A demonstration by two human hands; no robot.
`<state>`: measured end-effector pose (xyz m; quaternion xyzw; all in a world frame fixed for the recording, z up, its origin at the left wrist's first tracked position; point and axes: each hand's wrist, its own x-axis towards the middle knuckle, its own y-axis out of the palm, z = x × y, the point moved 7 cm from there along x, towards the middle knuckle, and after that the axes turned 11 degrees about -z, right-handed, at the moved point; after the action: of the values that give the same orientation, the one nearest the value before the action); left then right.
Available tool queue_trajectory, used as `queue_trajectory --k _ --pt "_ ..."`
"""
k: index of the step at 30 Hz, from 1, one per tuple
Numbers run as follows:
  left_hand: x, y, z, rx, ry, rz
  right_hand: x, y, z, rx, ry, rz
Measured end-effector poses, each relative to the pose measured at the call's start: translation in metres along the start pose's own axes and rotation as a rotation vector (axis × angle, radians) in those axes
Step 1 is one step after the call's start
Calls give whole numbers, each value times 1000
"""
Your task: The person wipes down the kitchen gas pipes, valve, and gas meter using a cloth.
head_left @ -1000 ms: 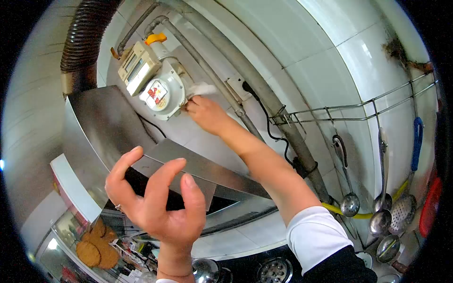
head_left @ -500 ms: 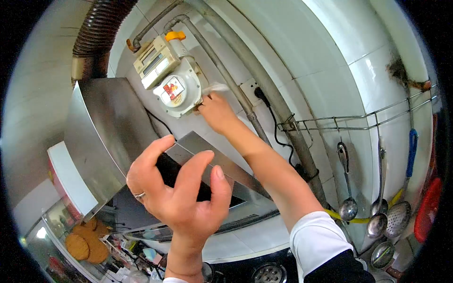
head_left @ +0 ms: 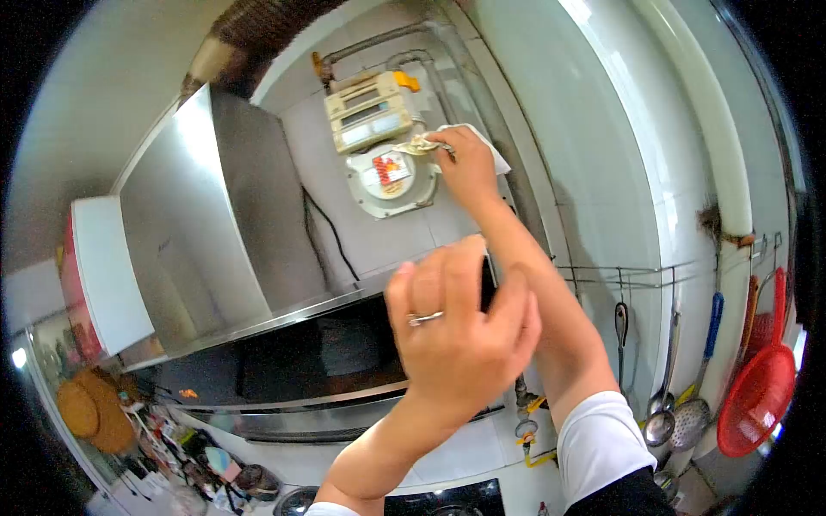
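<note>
My right hand [head_left: 469,168] is closed on a crumpled white cloth [head_left: 490,148], part of which is pressed at the upper right side of the gas meter's round body. The gas meter [head_left: 391,182] is off-white, with a red-and-yellow sticker on its round part and a boxy display section above. Nearer the camera, my left hand [head_left: 460,344] is raised with its back towards me and a ring on one finger. Its fingers are bent and somewhat apart, blurred at the tips, and I see nothing held in them.
A steel range hood [head_left: 181,232] with a dark front panel [head_left: 284,357] fills the left and middle. Grey pipes [head_left: 379,41] run above the meter. At right, a wire rack [head_left: 637,279] carries ladles and a red strainer [head_left: 757,400]. Below is a black stove [head_left: 447,499].
My view has shifted, and the meter appears further right. My right hand with the cloth has moved up along the meter's right side. My left hand has turned and moved right.
</note>
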<state>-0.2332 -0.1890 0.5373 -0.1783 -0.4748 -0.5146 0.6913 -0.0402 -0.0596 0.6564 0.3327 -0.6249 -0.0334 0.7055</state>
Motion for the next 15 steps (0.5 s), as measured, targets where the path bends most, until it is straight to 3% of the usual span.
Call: queue_trajectory --k 3,5,13,15 --pt "0 -2 5 -31 -15 -34 -10 20 -4 -144 -26 162" --pt "-1 -1 6 -56 -32 -58 -22 25 3 -227 -169 233" --pt "-4 -4 9 -111 -52 -147 -47 21 35 -149 -418 301" --pt "-4 -5 8 -97 -36 -156 -61 26 42 -136 -481 405"
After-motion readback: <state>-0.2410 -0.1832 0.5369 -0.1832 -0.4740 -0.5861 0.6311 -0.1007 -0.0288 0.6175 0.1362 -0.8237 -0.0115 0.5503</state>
